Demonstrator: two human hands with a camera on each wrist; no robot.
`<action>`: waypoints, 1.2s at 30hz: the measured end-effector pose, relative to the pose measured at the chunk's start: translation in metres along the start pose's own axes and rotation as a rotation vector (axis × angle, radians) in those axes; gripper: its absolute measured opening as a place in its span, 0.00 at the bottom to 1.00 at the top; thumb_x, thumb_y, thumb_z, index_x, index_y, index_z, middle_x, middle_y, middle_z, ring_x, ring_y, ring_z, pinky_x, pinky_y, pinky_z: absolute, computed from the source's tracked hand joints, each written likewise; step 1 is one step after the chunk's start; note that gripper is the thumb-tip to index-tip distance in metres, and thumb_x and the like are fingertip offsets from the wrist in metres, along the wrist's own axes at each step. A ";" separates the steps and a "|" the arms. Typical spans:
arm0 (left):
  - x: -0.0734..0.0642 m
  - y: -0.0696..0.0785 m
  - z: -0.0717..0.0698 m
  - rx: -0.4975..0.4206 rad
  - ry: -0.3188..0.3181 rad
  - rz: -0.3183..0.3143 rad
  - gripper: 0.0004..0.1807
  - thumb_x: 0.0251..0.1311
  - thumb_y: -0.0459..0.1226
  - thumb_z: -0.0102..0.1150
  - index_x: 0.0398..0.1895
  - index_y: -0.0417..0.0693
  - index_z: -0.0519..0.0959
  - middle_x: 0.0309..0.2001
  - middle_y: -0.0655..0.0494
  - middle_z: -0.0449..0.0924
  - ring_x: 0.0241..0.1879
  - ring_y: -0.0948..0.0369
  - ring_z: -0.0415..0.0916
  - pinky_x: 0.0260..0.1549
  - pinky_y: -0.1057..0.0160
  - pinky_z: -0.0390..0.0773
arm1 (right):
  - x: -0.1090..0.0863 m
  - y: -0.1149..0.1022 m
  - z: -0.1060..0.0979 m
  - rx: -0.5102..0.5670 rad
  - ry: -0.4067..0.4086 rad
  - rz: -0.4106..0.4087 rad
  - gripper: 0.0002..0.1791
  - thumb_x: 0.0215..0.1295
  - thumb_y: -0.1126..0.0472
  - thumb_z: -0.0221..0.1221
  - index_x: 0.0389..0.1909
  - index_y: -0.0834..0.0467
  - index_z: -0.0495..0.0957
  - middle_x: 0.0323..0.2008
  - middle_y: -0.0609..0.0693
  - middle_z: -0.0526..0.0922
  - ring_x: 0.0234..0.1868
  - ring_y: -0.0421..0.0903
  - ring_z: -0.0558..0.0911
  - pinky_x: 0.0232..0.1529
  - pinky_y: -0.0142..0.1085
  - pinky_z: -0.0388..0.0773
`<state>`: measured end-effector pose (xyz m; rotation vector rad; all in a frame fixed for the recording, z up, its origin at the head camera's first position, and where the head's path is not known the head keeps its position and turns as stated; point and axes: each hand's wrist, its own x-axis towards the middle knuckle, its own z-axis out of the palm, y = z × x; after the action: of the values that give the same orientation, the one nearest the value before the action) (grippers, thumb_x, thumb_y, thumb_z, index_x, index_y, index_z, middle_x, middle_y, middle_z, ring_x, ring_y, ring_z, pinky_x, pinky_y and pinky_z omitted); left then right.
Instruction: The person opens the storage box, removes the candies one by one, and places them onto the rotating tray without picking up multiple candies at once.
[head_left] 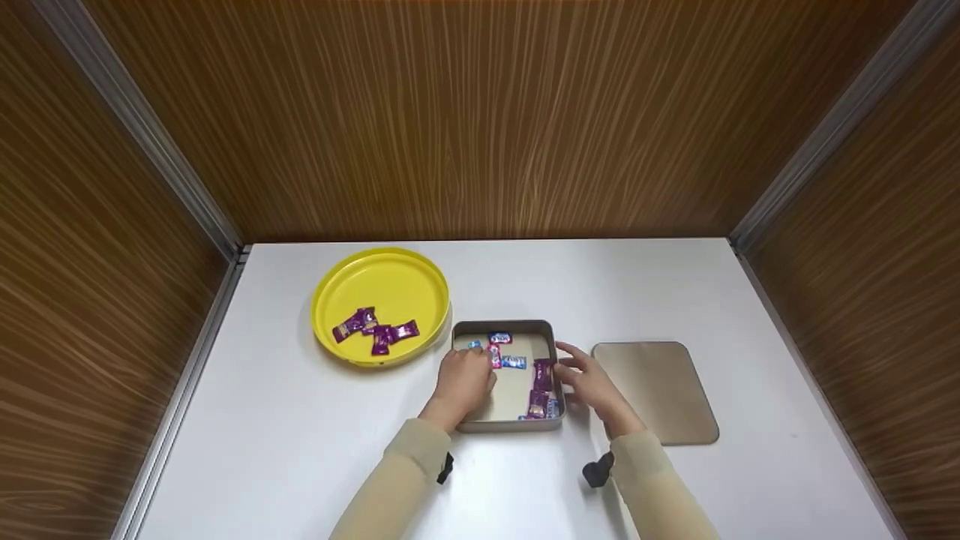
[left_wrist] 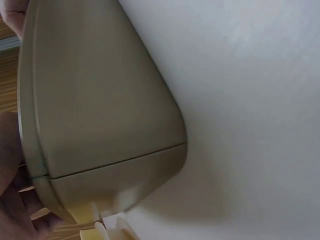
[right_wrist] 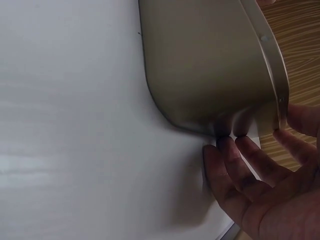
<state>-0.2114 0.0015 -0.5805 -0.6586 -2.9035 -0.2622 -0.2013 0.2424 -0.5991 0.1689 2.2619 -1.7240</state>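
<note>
An uncovered metal tin [head_left: 510,426] with rounded corners stands on the white table, holding several small wrapped candies. Purple-wrapped candies [head_left: 538,403] lie along its right side; a blue-and-white candy [head_left: 514,362] and pink ones sit nearer the back. Over the tin's left wall reaches my left hand [head_left: 463,381], fingers bent down inside beside the pink candy; I cannot tell whether they pinch anything. At the right wall, my right hand [head_left: 590,382] touches the tin, its thumb at the rim. In the right wrist view its extended fingers [right_wrist: 260,167] meet the outer wall [right_wrist: 205,65].
A round yellow tray [head_left: 390,281] with several purple candies [head_left: 381,341] stands behind and left of the tin. To the right lies a flat metal lid [head_left: 656,394]. Wood-grain panels [head_left: 480,120] enclose the table's back and sides.
</note>
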 end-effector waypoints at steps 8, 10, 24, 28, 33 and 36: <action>-0.002 -0.006 -0.017 -0.158 0.117 -0.091 0.07 0.57 0.39 0.66 0.26 0.46 0.80 0.24 0.55 0.78 0.25 0.54 0.78 0.27 0.54 0.76 | 0.000 0.001 0.000 -0.001 0.009 0.003 0.29 0.73 0.64 0.51 0.73 0.58 0.61 0.63 0.70 0.68 0.59 0.68 0.74 0.49 0.55 0.78; -0.003 -0.008 -0.021 -0.193 0.136 -0.114 0.06 0.56 0.37 0.67 0.26 0.46 0.80 0.24 0.55 0.79 0.25 0.54 0.78 0.27 0.54 0.77 | 0.000 0.001 0.000 0.005 0.012 0.014 0.29 0.72 0.64 0.52 0.73 0.57 0.61 0.63 0.70 0.68 0.59 0.67 0.74 0.48 0.54 0.79; -0.012 -0.062 -0.048 -0.300 0.300 -0.267 0.03 0.57 0.34 0.65 0.28 0.43 0.83 0.26 0.52 0.82 0.24 0.54 0.78 0.24 0.56 0.78 | -0.003 -0.001 0.001 0.027 0.008 0.016 0.29 0.73 0.63 0.52 0.73 0.58 0.60 0.63 0.70 0.67 0.60 0.68 0.72 0.51 0.57 0.77; -0.016 -0.083 -0.053 -0.324 0.310 -0.335 0.04 0.58 0.34 0.64 0.30 0.42 0.83 0.27 0.50 0.82 0.25 0.53 0.79 0.25 0.54 0.79 | -0.003 0.000 0.001 0.029 0.011 0.008 0.29 0.73 0.63 0.52 0.73 0.58 0.60 0.63 0.69 0.67 0.60 0.68 0.73 0.51 0.57 0.77; -0.021 -0.106 -0.056 -0.334 0.301 -0.425 0.06 0.60 0.35 0.64 0.32 0.40 0.83 0.28 0.48 0.82 0.26 0.52 0.78 0.25 0.53 0.79 | -0.002 0.002 0.000 0.007 0.017 0.008 0.29 0.73 0.63 0.52 0.73 0.57 0.60 0.63 0.69 0.67 0.60 0.68 0.73 0.51 0.58 0.77; -0.024 -0.121 -0.055 -0.332 0.281 -0.479 0.06 0.61 0.35 0.63 0.34 0.38 0.83 0.30 0.46 0.83 0.27 0.51 0.79 0.27 0.52 0.79 | -0.003 0.003 0.001 0.006 0.022 0.020 0.29 0.73 0.62 0.52 0.73 0.56 0.61 0.63 0.68 0.68 0.59 0.67 0.74 0.51 0.57 0.77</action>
<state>-0.2365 -0.1269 -0.5478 0.0547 -2.7165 -0.8309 -0.1981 0.2427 -0.6008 0.2118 2.2628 -1.7274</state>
